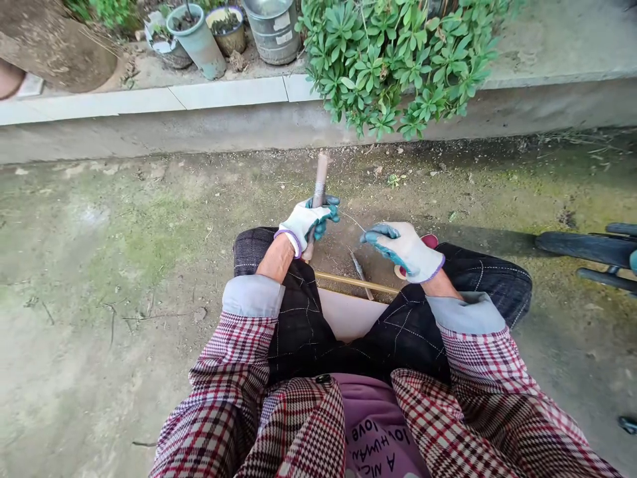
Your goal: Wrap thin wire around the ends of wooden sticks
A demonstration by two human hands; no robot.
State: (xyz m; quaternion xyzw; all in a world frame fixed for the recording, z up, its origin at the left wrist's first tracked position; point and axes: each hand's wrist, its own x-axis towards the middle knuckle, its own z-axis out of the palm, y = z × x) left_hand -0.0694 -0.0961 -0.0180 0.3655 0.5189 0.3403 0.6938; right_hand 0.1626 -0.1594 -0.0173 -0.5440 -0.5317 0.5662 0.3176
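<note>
I sit with knees apart over bare ground, wearing white work gloves with teal palms. My left hand [306, 222] is closed around a thin wooden stick [319, 182] that points away from me and has grey wire wrapped round its middle. My right hand [403, 249] is pinched on a thin wire [354, 220] that runs across to the stick. Below the hands a yellowish cane [355, 283] and a narrow grey metal piece [359, 269] lie on the ground between my knees. A red object [430, 240] shows partly behind the right hand.
A concrete kerb [229, 93] runs across the back with plant pots [196, 36], a metal bucket [273, 30] and a leafy green bush [393, 60] hanging over it. Dark bars of some frame [590, 249] jut in at the right.
</note>
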